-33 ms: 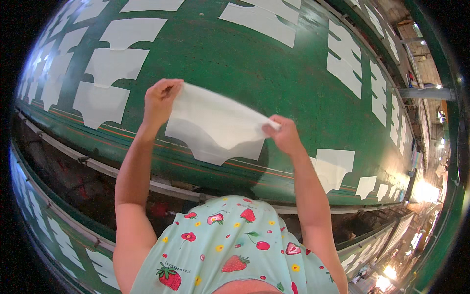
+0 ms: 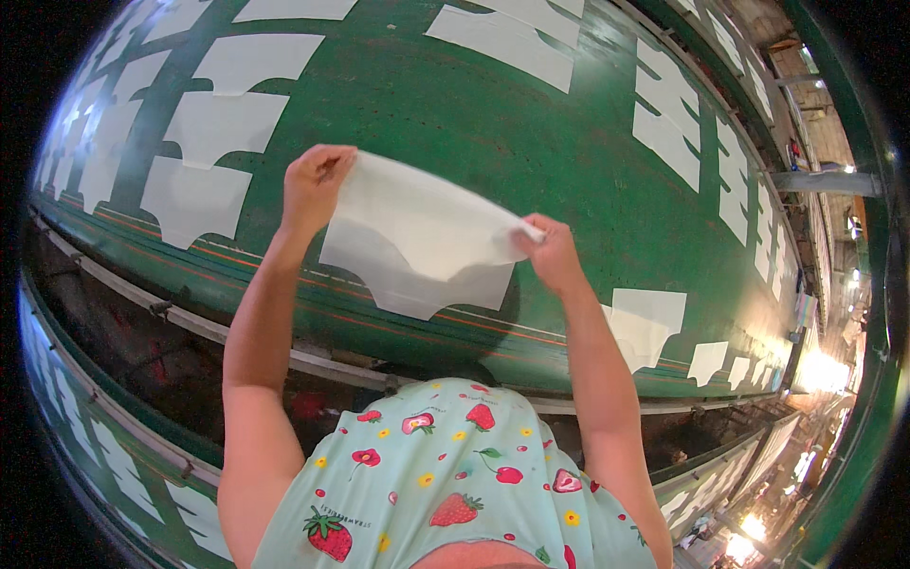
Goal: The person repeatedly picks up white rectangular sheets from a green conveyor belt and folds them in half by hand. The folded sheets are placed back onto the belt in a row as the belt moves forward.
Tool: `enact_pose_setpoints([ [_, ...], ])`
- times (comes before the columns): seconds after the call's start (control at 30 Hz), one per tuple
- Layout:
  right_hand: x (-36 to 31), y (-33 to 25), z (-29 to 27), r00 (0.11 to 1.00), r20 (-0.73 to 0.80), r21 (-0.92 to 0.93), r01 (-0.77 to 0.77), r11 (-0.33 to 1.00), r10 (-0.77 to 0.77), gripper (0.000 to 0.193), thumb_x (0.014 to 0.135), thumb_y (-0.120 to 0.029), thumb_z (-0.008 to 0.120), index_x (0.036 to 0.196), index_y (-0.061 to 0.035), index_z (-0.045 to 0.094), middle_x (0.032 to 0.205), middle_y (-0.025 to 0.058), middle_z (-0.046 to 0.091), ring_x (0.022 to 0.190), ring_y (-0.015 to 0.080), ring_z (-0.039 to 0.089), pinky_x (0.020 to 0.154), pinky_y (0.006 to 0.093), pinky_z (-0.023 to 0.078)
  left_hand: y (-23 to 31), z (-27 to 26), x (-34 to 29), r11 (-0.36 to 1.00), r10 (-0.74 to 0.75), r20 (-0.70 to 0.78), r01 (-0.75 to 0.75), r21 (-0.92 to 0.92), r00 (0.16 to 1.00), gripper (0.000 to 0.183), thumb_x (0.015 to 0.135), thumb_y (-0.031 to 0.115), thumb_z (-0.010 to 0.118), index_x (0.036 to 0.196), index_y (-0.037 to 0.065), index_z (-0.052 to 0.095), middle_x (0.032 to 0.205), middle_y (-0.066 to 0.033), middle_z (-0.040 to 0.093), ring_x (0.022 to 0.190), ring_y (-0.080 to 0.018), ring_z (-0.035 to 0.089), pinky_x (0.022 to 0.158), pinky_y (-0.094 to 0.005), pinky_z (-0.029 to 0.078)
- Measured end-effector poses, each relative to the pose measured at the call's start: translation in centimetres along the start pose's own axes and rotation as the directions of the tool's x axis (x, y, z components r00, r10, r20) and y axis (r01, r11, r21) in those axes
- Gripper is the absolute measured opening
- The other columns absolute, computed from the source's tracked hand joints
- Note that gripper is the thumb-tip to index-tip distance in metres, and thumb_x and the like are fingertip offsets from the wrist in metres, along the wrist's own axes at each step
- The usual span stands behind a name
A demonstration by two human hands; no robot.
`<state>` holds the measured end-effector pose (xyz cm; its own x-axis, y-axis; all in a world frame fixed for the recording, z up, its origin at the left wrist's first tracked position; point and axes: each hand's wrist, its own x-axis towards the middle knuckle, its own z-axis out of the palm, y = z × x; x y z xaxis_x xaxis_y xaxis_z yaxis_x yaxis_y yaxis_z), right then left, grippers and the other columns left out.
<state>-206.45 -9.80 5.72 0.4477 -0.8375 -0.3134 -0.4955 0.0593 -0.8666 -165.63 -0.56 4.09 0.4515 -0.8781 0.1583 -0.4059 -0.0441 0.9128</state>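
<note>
My left hand (image 2: 318, 188) is closed on the far left corner of a white cut fabric piece (image 2: 403, 204). Its opposite corner is pinched between the fingers of my right hand (image 2: 552, 251), closer to my body. Between the two hands the top edge is stretched out and slants down to the right, slightly blurred. Below the held piece, a second white fabric piece (image 2: 422, 296) with curved cut-outs lies on the green table (image 2: 398, 114), partly covered and shaded by it. Whether the two pieces touch I cannot tell.
More white fabric pieces lie in rows: several at the left (image 2: 197, 199), others at the far side (image 2: 502, 43) and right (image 2: 647, 322). Orange and white lines run along the near part of the table. A metal rail (image 2: 332, 368) follows its near edge, beside a dark gap.
Both my hands have shifted slightly away from my body, carrying the top edge of the held fabric piece with them. The pieces lying on the table have not moved.
</note>
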Motion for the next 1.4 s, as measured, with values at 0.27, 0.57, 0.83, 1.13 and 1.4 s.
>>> enact_pose_setpoints([
  [0.27,6.9,4.4,0.7,0.913,-0.395,0.009,-0.106,0.994,0.101,0.018,0.101,-0.017,0.08,0.096,0.0009,0.077,0.074,0.0005,0.071,0.061,0.0072,0.06,0.056,0.029,0.048,-5.4,3.6,7.5,0.852,0.391,-0.039,-0.346,0.392,0.919,0.01,0.096,0.014,0.08,0.104,0.009,0.083,0.111,-0.0079,0.081,0.12,-0.0327,0.069,0.102,-0.0437,0.054],
  [0.57,7.0,4.1,0.8,0.918,-0.378,0.129,-0.072,0.989,0.116,0.021,0.103,-0.021,0.079,0.094,-0.0012,0.076,0.07,0.0007,0.069,0.049,0.0081,0.06,0.044,0.0271,0.045,-7.3,4.9,8.8,0.843,0.33,-0.084,-0.253,0.474,0.94,0.011,0.098,0.019,0.077,0.106,0.013,0.08,0.115,-0.0051,0.079,0.12,-0.0328,0.068,0.105,-0.0476,0.05],
  [0.83,7.4,3.3,0.8,0.884,-0.443,0.044,-0.146,0.988,0.15,0.03,0.099,-0.024,0.083,0.082,-0.0021,0.071,0.062,0.0049,0.066,0.047,0.0144,0.065,0.045,0.034,0.05,-5.3,5.3,9.1,0.826,0.348,-0.081,-0.265,0.498,0.934,0.005,0.098,0.015,0.073,0.095,0.011,0.074,0.106,-0.0088,0.076,0.11,-0.0359,0.068,0.099,-0.0481,0.051],
  [1.13,7.5,2.0,0.4,0.884,-0.421,0.016,-0.217,0.976,0.203,0.033,0.097,-0.029,0.085,0.088,-0.0002,0.074,0.066,0.0058,0.07,0.044,0.0148,0.065,0.044,0.0337,0.05,-4.2,5.0,9.0,0.838,0.219,-0.052,-0.16,0.522,0.974,0.011,0.096,0.014,0.072,0.105,0.009,0.076,0.11,-0.0108,0.075,0.113,-0.0371,0.065,0.101,-0.0498,0.05],
  [1.4,7.3,2.4,0.4,0.889,-0.417,0.148,-0.139,0.979,0.189,0.03,0.098,-0.026,0.083,0.09,0.0006,0.073,0.069,0.006,0.071,0.046,0.0145,0.066,0.043,0.0318,0.05,0.3,10.1,0.3,0.669,0.189,0.492,-0.478,0.57,0.85,0.107,0.098,0.06,0.07,0.169,-0.008,0.029,0.18,-0.0297,0.022,0.169,-0.0488,0.013,0.137,-0.0591,0.009],
])
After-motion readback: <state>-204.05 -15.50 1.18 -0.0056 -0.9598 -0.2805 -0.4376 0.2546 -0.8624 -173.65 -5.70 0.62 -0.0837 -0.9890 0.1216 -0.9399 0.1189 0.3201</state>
